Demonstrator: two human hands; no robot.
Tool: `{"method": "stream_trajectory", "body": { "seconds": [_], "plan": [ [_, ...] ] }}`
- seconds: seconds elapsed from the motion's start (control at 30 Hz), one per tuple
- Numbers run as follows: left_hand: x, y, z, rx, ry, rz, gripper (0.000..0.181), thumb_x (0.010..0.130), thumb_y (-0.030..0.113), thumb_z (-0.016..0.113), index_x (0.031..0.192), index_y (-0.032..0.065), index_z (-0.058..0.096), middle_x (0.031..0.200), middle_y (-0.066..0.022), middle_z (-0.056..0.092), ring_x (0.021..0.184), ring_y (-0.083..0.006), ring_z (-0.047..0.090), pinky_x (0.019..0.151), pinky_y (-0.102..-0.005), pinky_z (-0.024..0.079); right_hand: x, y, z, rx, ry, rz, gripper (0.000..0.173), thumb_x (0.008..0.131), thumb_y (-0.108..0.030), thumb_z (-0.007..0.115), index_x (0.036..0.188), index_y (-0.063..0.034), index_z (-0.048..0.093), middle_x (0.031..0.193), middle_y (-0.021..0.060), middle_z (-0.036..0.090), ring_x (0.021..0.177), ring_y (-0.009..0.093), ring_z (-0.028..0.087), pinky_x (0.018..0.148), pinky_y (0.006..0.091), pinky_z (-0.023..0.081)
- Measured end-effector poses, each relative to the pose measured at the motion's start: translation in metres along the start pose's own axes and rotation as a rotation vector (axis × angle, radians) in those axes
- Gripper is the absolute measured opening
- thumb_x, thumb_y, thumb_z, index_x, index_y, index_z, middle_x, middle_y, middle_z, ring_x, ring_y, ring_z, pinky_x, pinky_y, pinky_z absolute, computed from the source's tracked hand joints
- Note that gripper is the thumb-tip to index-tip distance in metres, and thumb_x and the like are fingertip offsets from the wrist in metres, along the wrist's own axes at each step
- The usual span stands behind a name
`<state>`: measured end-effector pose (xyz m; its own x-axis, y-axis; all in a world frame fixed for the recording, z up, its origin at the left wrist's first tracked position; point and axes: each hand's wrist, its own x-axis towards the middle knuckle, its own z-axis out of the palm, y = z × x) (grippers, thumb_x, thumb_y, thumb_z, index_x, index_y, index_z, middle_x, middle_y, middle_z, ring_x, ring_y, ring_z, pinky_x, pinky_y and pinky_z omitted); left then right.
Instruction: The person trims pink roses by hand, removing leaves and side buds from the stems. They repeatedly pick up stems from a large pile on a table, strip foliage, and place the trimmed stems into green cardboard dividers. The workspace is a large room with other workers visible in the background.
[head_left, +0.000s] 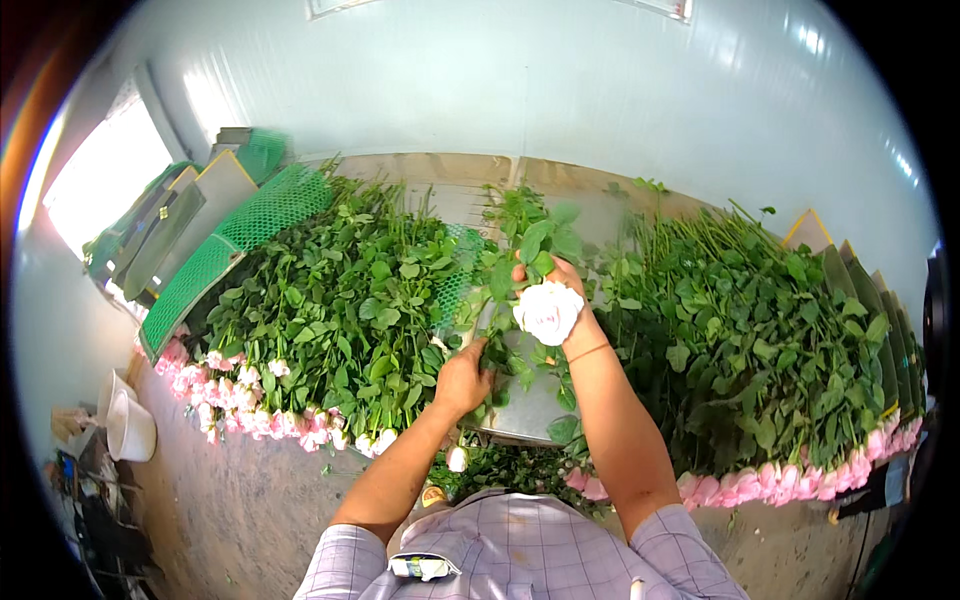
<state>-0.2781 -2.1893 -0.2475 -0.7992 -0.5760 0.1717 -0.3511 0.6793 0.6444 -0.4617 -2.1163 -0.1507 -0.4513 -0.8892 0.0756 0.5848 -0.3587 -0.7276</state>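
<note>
My right hand (564, 276) grips a leafy rose stem, with its pale pink bloom (549, 312) facing up in front of the wrist. Leaves (541, 241) of that rose hide part of the fingers. Lower and to the left, my left hand (463, 380) curls around leafy rose stems at the edge of the left pile; foliage partly covers this grip. A whitish rose head (457, 458) hangs beneath that hand, past the table's front edge. Between the two piles shows the metal tabletop (529, 412).
A large rose pile (322, 300) lies to the left, another (720, 352) to the right, blooms over the front edge. Green plastic mesh (232, 244) and yellow-edged boards (225, 180) flank the left pile; more boards (844, 270) stand right. White buckets (130, 427) and cut foliage (502, 469) are on the floor.
</note>
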Motion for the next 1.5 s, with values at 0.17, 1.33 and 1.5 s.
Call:
{"method": "stream_trajectory", "body": {
  "seconds": [0.17,1.33,1.5],
  "plan": [
    [-0.004,0.004,-0.009,-0.146,0.082,-0.028,0.047,0.074,0.007,0.056,0.121,0.0033,0.052,0.102,-0.025,0.061,0.094,-0.0392,0.06,0.083,-0.0425,0.048,0.024,-0.002,0.005,0.19,-0.071,-0.019,0.029,0.09,-0.026,0.052,0.104,-0.0009,0.057,0.081,0.0101,0.063,0.062,0.021,0.061,0.051,0.0327,0.052],
    [0.016,0.064,-0.077,-1.86,-0.497,-0.265,0.027,0.096,0.028,0.048,0.114,0.0091,0.051,0.105,-0.0068,0.063,0.09,-0.0188,0.063,0.075,-0.0333,0.054,-0.028,0.015,0.056,-0.176,-0.061,-0.047,0.032,0.095,-0.024,0.047,0.116,0.0,0.048,0.099,0.0144,0.062,0.08,0.02,0.062,0.071,0.0332,0.055],
    [0.007,0.082,-0.071,-1.952,-0.46,-0.458,0.023,0.092,0.026,0.055,0.109,0.0096,0.056,0.103,-0.0055,0.064,0.092,-0.0183,0.063,0.079,-0.0339,0.054,-0.047,0.03,0.04,-0.174,0.046,0.004,0.039,0.091,-0.023,0.054,0.121,0.0027,0.049,0.102,0.0148,0.061,0.084,0.019,0.06,0.073,0.0316,0.053]
  ]
}}
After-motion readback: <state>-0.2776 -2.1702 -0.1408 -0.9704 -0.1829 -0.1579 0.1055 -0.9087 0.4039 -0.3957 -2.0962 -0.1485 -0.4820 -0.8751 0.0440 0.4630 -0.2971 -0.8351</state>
